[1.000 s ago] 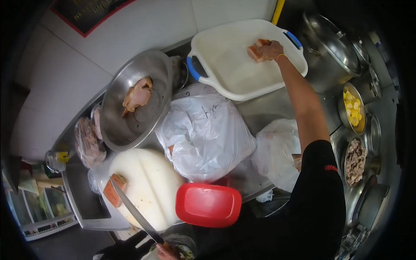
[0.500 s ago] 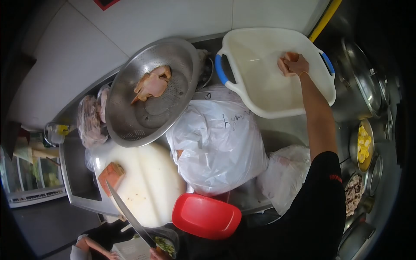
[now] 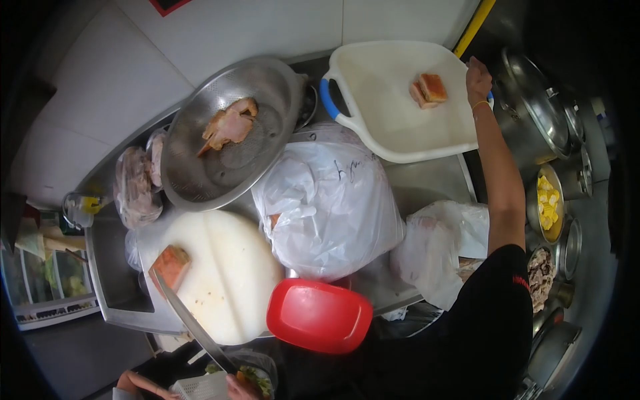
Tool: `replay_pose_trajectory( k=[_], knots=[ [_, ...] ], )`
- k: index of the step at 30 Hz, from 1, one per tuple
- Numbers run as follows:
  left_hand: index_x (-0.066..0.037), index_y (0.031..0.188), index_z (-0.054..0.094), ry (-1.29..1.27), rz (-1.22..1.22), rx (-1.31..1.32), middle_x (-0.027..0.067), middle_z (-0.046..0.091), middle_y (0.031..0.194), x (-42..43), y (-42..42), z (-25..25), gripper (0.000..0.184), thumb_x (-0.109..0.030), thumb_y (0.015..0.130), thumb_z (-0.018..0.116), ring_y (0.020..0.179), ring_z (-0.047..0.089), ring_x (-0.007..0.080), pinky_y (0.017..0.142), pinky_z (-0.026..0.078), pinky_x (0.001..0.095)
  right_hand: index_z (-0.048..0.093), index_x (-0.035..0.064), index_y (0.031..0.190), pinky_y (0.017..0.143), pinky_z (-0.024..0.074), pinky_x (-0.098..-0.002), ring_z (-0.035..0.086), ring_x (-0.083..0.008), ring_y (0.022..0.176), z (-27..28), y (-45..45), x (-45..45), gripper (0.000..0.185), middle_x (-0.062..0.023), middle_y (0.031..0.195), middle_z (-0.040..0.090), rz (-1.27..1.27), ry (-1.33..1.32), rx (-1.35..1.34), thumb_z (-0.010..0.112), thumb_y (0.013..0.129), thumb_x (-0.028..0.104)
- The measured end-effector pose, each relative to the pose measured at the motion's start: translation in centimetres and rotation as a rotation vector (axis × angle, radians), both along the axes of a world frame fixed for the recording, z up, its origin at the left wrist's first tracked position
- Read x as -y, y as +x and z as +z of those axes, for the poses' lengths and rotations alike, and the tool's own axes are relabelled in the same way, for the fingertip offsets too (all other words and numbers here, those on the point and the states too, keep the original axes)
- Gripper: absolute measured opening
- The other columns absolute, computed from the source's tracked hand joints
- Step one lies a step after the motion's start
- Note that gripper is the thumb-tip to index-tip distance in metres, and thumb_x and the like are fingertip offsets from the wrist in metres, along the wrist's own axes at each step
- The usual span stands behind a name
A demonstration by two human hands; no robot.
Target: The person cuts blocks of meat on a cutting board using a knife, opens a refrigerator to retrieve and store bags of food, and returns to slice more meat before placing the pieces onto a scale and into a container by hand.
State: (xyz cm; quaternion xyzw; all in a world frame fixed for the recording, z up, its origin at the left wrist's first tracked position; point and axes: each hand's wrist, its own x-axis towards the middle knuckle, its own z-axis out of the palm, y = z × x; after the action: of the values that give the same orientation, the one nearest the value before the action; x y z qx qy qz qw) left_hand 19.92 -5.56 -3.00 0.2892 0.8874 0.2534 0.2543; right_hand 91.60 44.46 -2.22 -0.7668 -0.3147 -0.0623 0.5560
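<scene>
My right hand point(image 3: 478, 81) is closed around the right rim of a white tub point(image 3: 373, 143), at its blue handle. Inside that tub lie two pieces of browned pork point(image 3: 430, 89), touching each other. Low in the view, my left hand point(image 3: 241, 387) grips a long knife point(image 3: 198, 331), its handle mostly covered by the fingers. The blade's tip rests at or over a block of pork point(image 3: 172, 267) on the round white cutting board point(image 3: 223, 293); contact cannot be told. A tilted steel colander point(image 3: 193, 180) holds one more browned piece of meat point(image 3: 232, 125).
A full white plastic bag point(image 3: 340, 220) sits mid-counter, with a red tray point(image 3: 320, 317) before it. Another bag point(image 3: 433, 247) lies near my right arm. Lidded pots point(image 3: 533, 93) and a bowl of yellow pieces point(image 3: 548, 207) stand right. Another person's arm point(image 3: 137, 383) shows lower left.
My right hand has let go of the pork in the tub and moved right to the tub's rim. The whole view has shifted slightly. My left hand still holds the knife over the board.
</scene>
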Motion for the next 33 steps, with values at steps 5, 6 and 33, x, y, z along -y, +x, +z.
replay_pose_trajectory(
  k=[5,6,33],
  knots=[
    [0.001,0.088,0.05,0.149,-0.194,-0.054,0.0123,0.05,0.06,0.4,-4.9,-2.4,0.028,-0.024,0.099,0.049,0.05,0.044,0.0282,0.05,0.036,0.0419,0.069,0.0032,0.116,0.089,0.0493,-0.03,0.066,-0.0176,0.101,7.7,-8.8,4.1,0.039,-0.0085,0.108,0.072,0.399,0.189,0.192,0.077,0.084,0.025],
    [0.0,0.081,0.048,0.184,-0.289,-0.173,0.0112,0.049,0.06,0.1,-5.3,-2.3,0.035,-0.029,0.101,0.047,0.05,0.044,0.0259,0.049,0.034,0.0407,0.069,0.0055,0.116,0.087,0.0487,-0.0279,0.062,-0.0139,0.1,9.7,-11.8,5.6,0.039,-0.0052,0.109,0.071,0.494,0.209,0.266,0.08,0.082,0.022],
    [-0.007,0.066,0.048,0.331,-0.025,0.609,-0.0008,0.042,0.051,0.7,-26.9,-1.7,0.063,-0.059,0.101,0.04,0.039,0.039,0.0088,0.038,0.029,0.0238,0.05,0.0039,0.127,0.092,0.041,-0.0455,0.051,-0.0319,0.113,-5.1,-78.0,16.7,0.082,-0.0151,0.115,0.054,1.572,-0.693,0.791,0.076,0.051,0.018]
  ],
)
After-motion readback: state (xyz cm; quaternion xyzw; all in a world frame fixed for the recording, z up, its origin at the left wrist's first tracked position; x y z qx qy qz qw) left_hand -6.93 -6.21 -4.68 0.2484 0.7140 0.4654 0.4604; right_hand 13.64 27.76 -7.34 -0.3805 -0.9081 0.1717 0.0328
